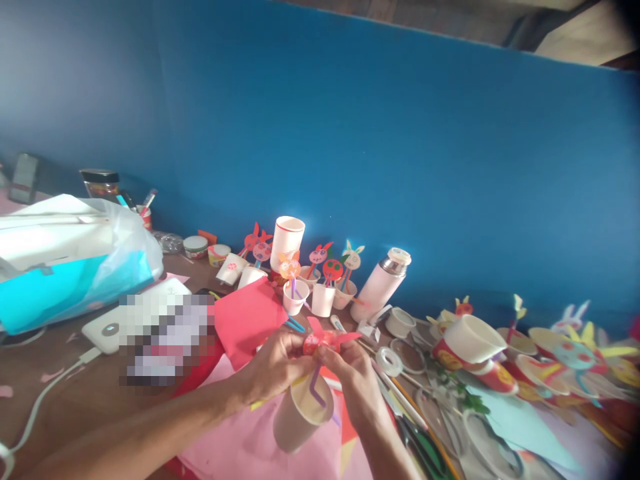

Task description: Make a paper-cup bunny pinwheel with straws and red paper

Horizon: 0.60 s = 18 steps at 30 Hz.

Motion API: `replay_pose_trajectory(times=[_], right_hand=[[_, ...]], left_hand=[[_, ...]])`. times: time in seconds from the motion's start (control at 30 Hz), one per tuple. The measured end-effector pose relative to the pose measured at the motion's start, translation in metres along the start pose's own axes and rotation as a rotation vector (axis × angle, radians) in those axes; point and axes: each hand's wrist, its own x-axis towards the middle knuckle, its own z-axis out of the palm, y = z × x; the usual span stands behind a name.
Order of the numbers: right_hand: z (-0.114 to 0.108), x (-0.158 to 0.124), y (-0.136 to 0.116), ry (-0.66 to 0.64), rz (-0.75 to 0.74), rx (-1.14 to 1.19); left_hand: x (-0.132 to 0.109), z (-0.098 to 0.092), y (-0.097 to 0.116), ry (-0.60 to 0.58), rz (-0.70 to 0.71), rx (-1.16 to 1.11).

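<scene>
A red paper rabbit-like cutout (313, 341) with long ears is pinched between the fingers of my left hand (280, 363) and my right hand (350, 365). From below it a bent purple straw (314, 385) runs down into the mouth of a white paper cup (295, 423). The cup leans slightly under my hands, over pink paper sheets (225, 440). My thumbs press the cutout's lower edge, where the straw's top end is partly hidden by my fingers.
Finished-looking cups with paper animal faces (333, 270) stand along the blue wall, beside a pale thermos (380, 283). Red paper (250, 310), a white power bank (135, 313) and a plastic bag (135, 240) lie left. Pencils, tape (389, 361), scissors (425, 447) and more cups (475, 340) crowd the right.
</scene>
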Motion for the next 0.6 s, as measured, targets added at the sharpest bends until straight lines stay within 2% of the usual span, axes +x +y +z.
replay_pose_trajectory(times=[0.17, 0.27, 0.6], right_hand=[[0.0008, -0.0005, -0.0019, 0.033, 0.024, -0.005], [-0.0001, 0.0, -0.0024, 0.033, 0.025, -0.051], [-0.006, 0.0046, 0.0009, -0.005, 0.014, -0.056]], left_hand=[[-0.0008, -0.0003, 0.0049, -0.005, 0.109, 0.135], [-0.001, 0.0001, 0.0074, -0.019, 0.125, 0.156], [-0.0002, 0.0012, 0.0002, -0.004, -0.004, 0.019]])
